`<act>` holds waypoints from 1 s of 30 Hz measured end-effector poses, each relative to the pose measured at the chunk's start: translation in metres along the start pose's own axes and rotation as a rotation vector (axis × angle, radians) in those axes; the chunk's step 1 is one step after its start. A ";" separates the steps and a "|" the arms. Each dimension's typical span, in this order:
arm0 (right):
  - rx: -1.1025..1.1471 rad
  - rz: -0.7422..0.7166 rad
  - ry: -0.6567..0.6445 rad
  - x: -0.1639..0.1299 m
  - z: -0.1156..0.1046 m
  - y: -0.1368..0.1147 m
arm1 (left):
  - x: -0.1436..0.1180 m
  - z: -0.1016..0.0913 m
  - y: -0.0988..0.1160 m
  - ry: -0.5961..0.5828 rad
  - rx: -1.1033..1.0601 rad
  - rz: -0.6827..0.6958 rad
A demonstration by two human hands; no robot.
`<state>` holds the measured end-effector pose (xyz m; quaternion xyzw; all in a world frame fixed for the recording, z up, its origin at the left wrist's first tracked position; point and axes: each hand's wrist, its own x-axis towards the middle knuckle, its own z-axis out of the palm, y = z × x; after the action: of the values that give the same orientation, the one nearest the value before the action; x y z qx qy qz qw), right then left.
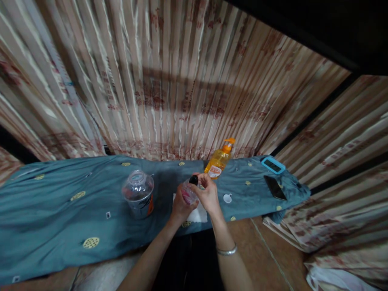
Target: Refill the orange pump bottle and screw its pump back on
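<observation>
Lower centre, a left hand (180, 207) wraps a clear container (189, 197), partly hidden by fingers; the right hand (209, 194) curls beside a black top (194, 179), its hold unclear.

no wording readable. clock from view centre: pump bottle (218, 159) at 4, white-and-orange label (215, 171), lettering too blurred. plastic tub (138, 204) at 8, black and orange print, illegible. curtain (188, 81) at 12, reddish marks, can't tell if characters.
</observation>
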<state>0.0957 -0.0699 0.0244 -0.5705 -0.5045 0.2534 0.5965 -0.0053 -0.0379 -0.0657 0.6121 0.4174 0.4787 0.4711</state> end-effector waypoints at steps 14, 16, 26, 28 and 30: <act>-0.098 0.011 0.014 -0.013 -0.003 -0.005 | -0.001 -0.002 0.005 -0.036 0.003 0.027; -0.082 -0.016 -0.042 -0.014 -0.006 -0.004 | -0.002 -0.002 0.006 -0.042 0.000 0.022; -0.143 -0.001 0.063 -0.012 0.002 -0.009 | -0.002 -0.003 0.000 -0.036 0.036 0.078; -0.136 -0.035 0.001 -0.014 0.001 -0.012 | -0.002 -0.002 -0.003 -0.034 0.036 0.114; -0.143 -0.050 -0.024 -0.015 0.000 -0.014 | -0.002 0.000 -0.006 -0.032 0.049 0.131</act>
<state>0.0868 -0.0865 0.0326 -0.5958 -0.5426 0.2085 0.5542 -0.0065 -0.0385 -0.0724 0.6570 0.3804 0.4885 0.4301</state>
